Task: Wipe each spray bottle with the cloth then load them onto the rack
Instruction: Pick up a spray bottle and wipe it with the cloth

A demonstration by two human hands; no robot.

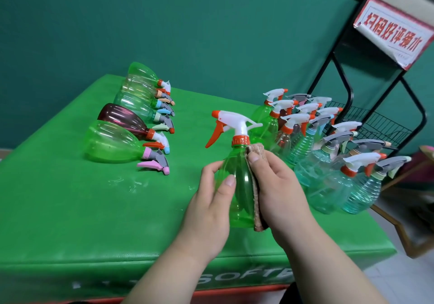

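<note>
Held bottle: I saw one green spray bottle (237, 186) with a white head and an orange trigger and collar. It stood upright near the middle of the bench (70, 198), toward the front edge.
Hands: my view showed the left hand (211, 200) wrapped around the bottle's left side. The right hand (279, 186) pressed one brown cloth (258, 219) flat against its right side, thumb up by the shoulder.
Lying bottles: I counted six in a row (112, 144) along the left side, on their sides, heads pointing to the middle.
Standing bottles: I counted about thirteen upright in a tight cluster (328, 163) along the right edge. They overlapped, so I could not be sure of the number.
Rack: one black wire rack (375, 120) stood just past the bench's far right corner, with a red-and-white sign (394, 31) on top.
Open room: bare green stretched across the near left corner and between the two groups.
Surface: it was green padding with wet streaks (131, 184) at the middle and white lettering (246, 278) on the front face.
Room: there was a dark green wall (187, 22) behind and pale floor (411, 280) at the right.
</note>
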